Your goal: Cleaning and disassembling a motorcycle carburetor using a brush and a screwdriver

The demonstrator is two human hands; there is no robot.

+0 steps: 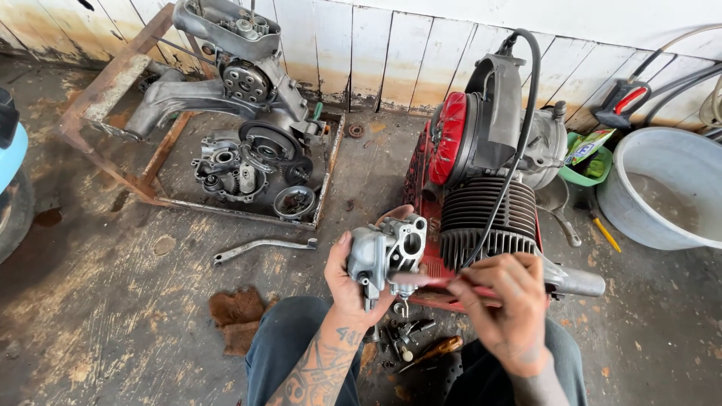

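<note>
head view, looking down past the person's knees to a stained concrete floor. the left hand [353,282] is closed around a grey metal carburettor [385,254], fingers wrapped behind its body and thumb up its left side, holding it upright above the lap with its round bore facing the camera. the right hand [505,297] sits just right of it, fingers pinched tight on a thin red-handled tool [444,282] that runs leftward; the tool's tip meets the lower edge of the carburettor, so the part lies between the two hands, gripped by the left and touched by the right only through the tool.

on the floor below the hands lies a small heap of dark screws and bits [402,334] with a wooden-handled screwdriver [432,349] beside it. a brown rag [237,316] lies to the left of the left knee, and a bent metal lever [263,246] lies beyond it.

just behind the carburettor stands an engine [489,180] with black cooling fins, a red fan cover and a black cable looping over it. farther left, a stripped engine case [256,120] rests on a rusty frame and tray [180,199].

packages: a green and yellow sachet [589,144], flat and crumpled, lies in a small green bowl [585,174] right of the engine, next to a large grey basin [662,192]. its print is too small to tell.
</note>
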